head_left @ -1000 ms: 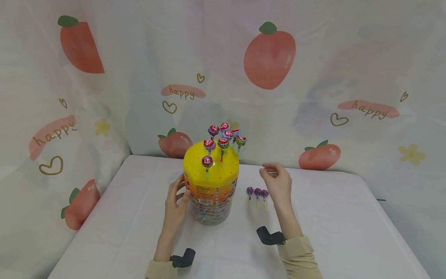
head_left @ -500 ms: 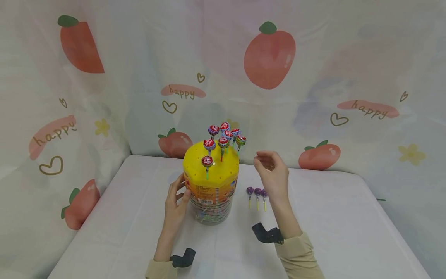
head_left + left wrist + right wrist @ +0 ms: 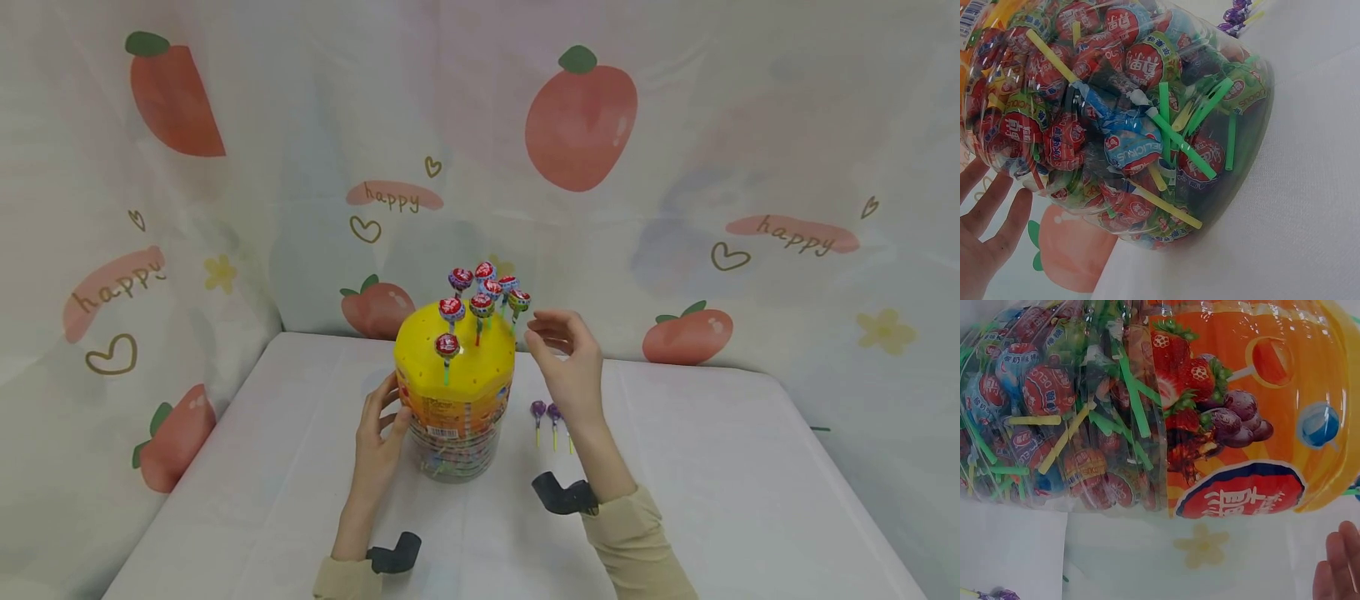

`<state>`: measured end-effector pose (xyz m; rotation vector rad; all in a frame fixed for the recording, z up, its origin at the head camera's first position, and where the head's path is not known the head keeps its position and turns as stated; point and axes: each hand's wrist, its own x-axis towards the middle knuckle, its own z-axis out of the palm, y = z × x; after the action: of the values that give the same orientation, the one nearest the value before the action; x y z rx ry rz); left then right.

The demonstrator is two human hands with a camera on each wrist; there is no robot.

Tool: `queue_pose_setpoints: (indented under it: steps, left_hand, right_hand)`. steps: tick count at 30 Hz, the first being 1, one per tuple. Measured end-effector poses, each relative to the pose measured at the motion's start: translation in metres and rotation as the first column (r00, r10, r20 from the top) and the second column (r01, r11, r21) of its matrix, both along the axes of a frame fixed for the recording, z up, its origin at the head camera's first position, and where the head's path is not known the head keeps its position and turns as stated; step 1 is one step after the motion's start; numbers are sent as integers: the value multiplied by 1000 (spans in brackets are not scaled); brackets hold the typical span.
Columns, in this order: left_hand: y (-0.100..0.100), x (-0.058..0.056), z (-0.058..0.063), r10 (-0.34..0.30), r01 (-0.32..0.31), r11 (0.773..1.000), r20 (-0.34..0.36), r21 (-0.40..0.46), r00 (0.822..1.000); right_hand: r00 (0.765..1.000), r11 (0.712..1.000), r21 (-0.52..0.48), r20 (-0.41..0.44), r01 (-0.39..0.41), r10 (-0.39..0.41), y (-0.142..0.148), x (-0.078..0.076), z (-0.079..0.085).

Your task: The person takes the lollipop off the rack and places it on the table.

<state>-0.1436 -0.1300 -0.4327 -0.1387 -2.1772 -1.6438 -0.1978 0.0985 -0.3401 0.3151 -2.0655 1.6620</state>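
Note:
A clear plastic jar point(image 3: 456, 458) of wrapped lollipops stands on the table, with an orange fruit-print label point(image 3: 1216, 381) and a yellow lid point(image 3: 420, 342). Several lollipops point(image 3: 452, 309) stick upright out of the lid's holes. My left hand point(image 3: 378, 446) rests against the jar's left side, thumb toward the front; its fairly straight fingers point(image 3: 1016, 219) show in the left wrist view. Just right of the lid, my right hand point(image 3: 572, 371) is raised with loosely bent fingers. Nothing shows in it, and its fingertips are near the green-wrapped lollipop point(image 3: 519, 300).
Purple lollipops point(image 3: 538, 409) with yellow sticks lie on the white tablecloth point(image 3: 712, 467) right of the jar, one partly hidden by my right wrist. A fruit-print curtain point(image 3: 480, 100) hangs behind the table. Each wrist wears a black mount point(image 3: 395, 553).
My right hand has risen and moved left, from above the purple lollipops to beside the lid. My left hand and the jar have stayed in place.

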Motion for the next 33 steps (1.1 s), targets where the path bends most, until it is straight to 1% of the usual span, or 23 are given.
queue_pose_setpoints:
  steps: [4, 8, 11, 13, 16, 27, 33]
  left_hand:
    - [0, -1, -1, -4, 4, 1000, 3, 17, 1000]
    - [-4, -12, -22, 2, -1, 1000, -21, 30, 1000]
    - [-6, -20, -35, 16, -15, 1000, -27, 24, 1000]
    - [-6, -19, -34, 18, -18, 1000, -7, 25, 1000]
    - [-6, -20, -34, 17, -17, 1000, 4, 24, 1000]
    - [-7, -19, -36, -4, 5, 1000, -54, 21, 999]
    - [-6, -19, -36, -4, 5, 1000, -44, 28, 999]
  right_hand:
    - [1000, 1000, -3, -9, -23, 23, -6, -4, 0]
    - [999, 999, -16, -17, -42, 42, -11, -8, -2]
    - [998, 998, -29, -29, -51, 50, -14, -11, -4]
    - [998, 998, -31, -36, -49, 48, -15, -12, -5]
    - [998, 999, -30, -37, -43, 42, -16, -13, -6]
    - [998, 999, -31, -44, -39, 38, -17, -15, -5]
    - [998, 999, -23, -52, -34, 33, -17, -14, -4]
